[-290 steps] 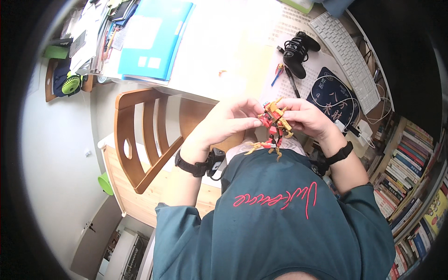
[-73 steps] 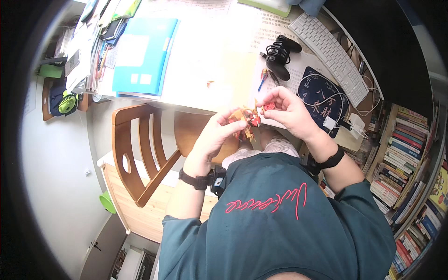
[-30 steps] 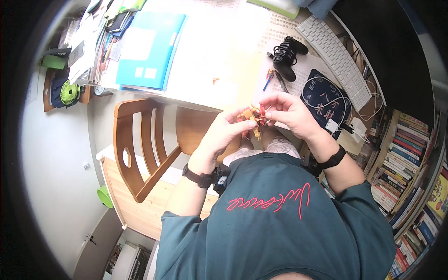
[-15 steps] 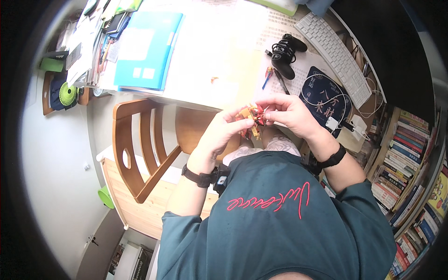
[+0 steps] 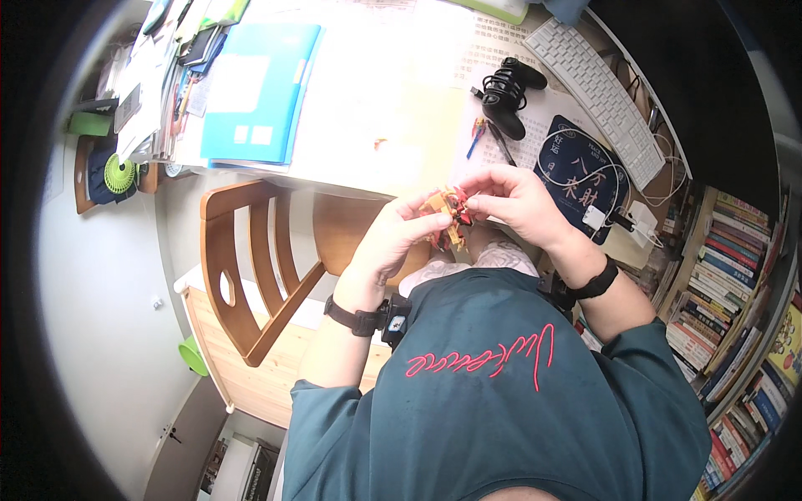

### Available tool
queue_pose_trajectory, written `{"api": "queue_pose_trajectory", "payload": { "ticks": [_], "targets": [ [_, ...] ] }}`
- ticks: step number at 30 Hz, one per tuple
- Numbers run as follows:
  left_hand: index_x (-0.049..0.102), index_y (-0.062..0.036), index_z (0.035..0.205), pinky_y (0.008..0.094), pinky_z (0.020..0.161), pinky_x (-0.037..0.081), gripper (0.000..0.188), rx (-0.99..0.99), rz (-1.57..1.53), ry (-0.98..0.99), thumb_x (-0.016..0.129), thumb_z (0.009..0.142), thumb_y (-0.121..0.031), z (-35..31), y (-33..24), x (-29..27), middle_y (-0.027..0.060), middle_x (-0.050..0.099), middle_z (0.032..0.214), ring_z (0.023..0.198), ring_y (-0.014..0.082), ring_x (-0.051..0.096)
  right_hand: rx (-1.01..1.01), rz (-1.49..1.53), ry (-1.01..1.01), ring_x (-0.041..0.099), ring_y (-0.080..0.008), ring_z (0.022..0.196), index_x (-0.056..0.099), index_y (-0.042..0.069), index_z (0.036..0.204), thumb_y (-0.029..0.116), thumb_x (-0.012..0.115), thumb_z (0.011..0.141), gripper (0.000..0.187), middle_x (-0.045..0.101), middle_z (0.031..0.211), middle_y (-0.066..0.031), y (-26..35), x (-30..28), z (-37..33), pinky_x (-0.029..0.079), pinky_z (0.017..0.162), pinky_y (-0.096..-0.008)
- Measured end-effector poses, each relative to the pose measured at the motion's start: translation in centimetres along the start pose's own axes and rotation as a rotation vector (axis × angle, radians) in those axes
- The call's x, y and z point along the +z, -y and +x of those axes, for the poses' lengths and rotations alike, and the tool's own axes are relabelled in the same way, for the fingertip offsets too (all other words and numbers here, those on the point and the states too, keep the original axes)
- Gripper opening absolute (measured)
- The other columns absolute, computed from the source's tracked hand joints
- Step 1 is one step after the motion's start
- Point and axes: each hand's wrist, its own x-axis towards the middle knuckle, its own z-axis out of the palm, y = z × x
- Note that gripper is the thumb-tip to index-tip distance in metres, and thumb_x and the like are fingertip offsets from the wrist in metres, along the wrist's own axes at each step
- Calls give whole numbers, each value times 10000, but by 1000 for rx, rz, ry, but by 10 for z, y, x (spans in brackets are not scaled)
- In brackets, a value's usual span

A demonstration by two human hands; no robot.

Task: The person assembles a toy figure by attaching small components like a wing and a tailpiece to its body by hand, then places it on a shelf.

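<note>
A small red and yellow toy figure (image 5: 455,219), made of many little parts, is held over my lap just off the desk's near edge. My left hand (image 5: 407,225) grips its left side, the thumb lying across the yellow part. On its right side, the fingertips of my right hand (image 5: 507,200) pinch a red part. Which part the right fingers press on is partly hidden by the fingers. Beyond my right hand, a small blue and red piece (image 5: 476,136) and a dark pen (image 5: 502,144) lie on paper on the desk.
A black game controller (image 5: 506,98) wrapped in its cable, a white keyboard (image 5: 597,100) and a dark blue mat (image 5: 576,171) are at the right. Blue folders (image 5: 259,92) lie at the left. A wooden chair (image 5: 242,267) stands left of me, a bookshelf (image 5: 718,292) to the right.
Both hands stay nearly in place, still on the toy figure. The right fingers have shifted very slightly against it. The desk things appear a little farther left as the view moves.
</note>
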Motion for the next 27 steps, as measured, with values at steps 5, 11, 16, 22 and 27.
{"api": "queue_pose_trajectory", "payload": {
  "ticks": [5,11,16,22,27],
  "targets": [
    [577,-27,1241,230,770,471,413,-2,-56,1,665,846,-115,0,-4,4,40,661,1069,914,93,606,26,0,-38,637,-107,785,652,-22,1015,26,609,866,163,675,898,-66,-1,-2,0,518,735,-237],
    [577,-23,1236,256,829,478,388,-25,-140,4,644,864,-107,1,0,-2,50,658,1078,946,116,614,59,-50,-42,633,-96,781,650,-27,1043,37,603,873,187,676,900,-65,7,2,-1,512,712,-227],
    [572,-28,1245,258,840,475,404,-23,-122,15,652,855,-101,1,-3,1,51,658,1083,959,118,612,43,-43,-46,627,-86,779,651,-25,1034,38,607,873,179,676,893,-61,7,3,-2,510,712,-227],
    [585,-42,1241,247,829,467,416,19,-16,14,671,838,-93,3,0,1,42,656,1083,954,109,601,-37,-98,-71,603,-65,761,655,-1,1030,46,648,836,200,672,880,-36,-10,0,0,493,699,-218],
    [605,-55,1224,238,817,459,399,45,5,-1,679,834,-95,2,2,2,30,654,1079,949,95,587,-144,-161,-99,580,-54,762,647,9,1068,58,674,806,269,672,900,-35,-11,3,0,487,697,-218]
  ]
}}
